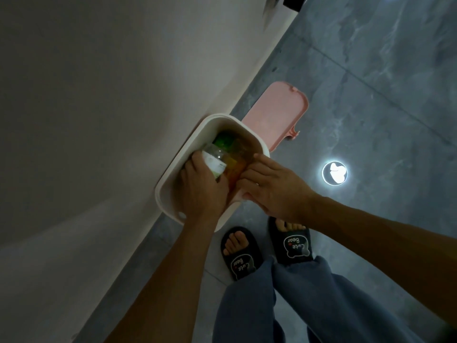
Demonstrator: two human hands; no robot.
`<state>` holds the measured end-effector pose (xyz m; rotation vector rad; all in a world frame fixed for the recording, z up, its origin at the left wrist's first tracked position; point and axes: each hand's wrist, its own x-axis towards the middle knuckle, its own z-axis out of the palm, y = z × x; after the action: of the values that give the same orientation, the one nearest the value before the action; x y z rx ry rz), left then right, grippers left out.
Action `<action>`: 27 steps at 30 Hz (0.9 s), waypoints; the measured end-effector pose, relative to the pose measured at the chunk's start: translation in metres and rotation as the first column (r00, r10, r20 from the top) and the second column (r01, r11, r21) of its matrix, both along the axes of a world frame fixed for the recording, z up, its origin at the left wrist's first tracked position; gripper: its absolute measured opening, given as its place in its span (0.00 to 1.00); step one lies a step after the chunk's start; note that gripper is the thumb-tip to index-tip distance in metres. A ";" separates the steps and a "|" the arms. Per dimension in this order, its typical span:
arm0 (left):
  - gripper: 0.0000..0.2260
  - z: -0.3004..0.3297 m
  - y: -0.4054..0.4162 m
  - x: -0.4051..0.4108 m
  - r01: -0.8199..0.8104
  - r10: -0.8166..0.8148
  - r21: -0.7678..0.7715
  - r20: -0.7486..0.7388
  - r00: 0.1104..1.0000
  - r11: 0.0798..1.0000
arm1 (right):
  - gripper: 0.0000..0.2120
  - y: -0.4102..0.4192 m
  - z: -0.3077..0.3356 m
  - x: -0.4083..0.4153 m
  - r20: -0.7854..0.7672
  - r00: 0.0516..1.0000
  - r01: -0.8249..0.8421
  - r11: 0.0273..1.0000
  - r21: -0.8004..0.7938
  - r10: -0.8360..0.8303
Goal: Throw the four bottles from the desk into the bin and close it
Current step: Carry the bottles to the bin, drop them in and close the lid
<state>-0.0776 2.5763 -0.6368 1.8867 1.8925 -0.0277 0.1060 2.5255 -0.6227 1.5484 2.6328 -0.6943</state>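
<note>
A white bin [173,169] stands open on the floor against the wall, its pink lid [274,112] swung back behind it. My left hand [201,191] is over the bin's mouth, shut on a clear bottle with a white label [216,160]. My right hand [269,186] reaches into the bin from the right, its fingers curled on an orange-tinted bottle [237,167]; the grip is partly hidden. A green bottle [223,141] lies deeper inside the bin.
A pale wall [99,107] runs along the left, right behind the bin. Grey tiled floor [371,82] stretches to the right, with a bright round light reflection [334,173]. My feet in dark slippers [241,253] stand just in front of the bin.
</note>
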 end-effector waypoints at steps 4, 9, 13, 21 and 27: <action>0.34 -0.006 0.000 0.004 -0.006 0.006 0.001 -0.037 0.999 1.000 | 0.15 0.001 -0.003 0.003 -0.010 1.000 -0.004 1.000 0.023 0.004; 0.40 0.004 -0.010 0.010 -0.029 0.026 -0.036 -0.087 0.996 0.999 | 0.16 0.001 0.000 0.001 0.004 1.000 -0.017 1.000 0.026 0.017; 0.35 0.031 -0.017 0.013 -0.093 0.091 -0.081 -0.031 0.995 0.992 | 0.20 -0.005 0.018 -0.001 -0.049 0.996 0.082 0.996 0.038 -0.080; 0.11 0.096 -0.020 0.073 0.093 -0.135 0.123 0.392 0.910 0.988 | 0.20 -0.019 0.042 0.071 -0.019 0.899 0.435 0.897 -0.079 -0.438; 0.18 0.039 -0.029 0.164 0.256 -0.175 -0.172 0.383 0.907 0.951 | 0.26 0.014 -0.006 0.141 0.310 0.806 0.572 0.799 -0.186 -0.505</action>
<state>0.0868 2.5473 -0.5978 1.7964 1.3689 0.0395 0.2472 2.5398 -0.6288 2.1498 1.8145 -0.7730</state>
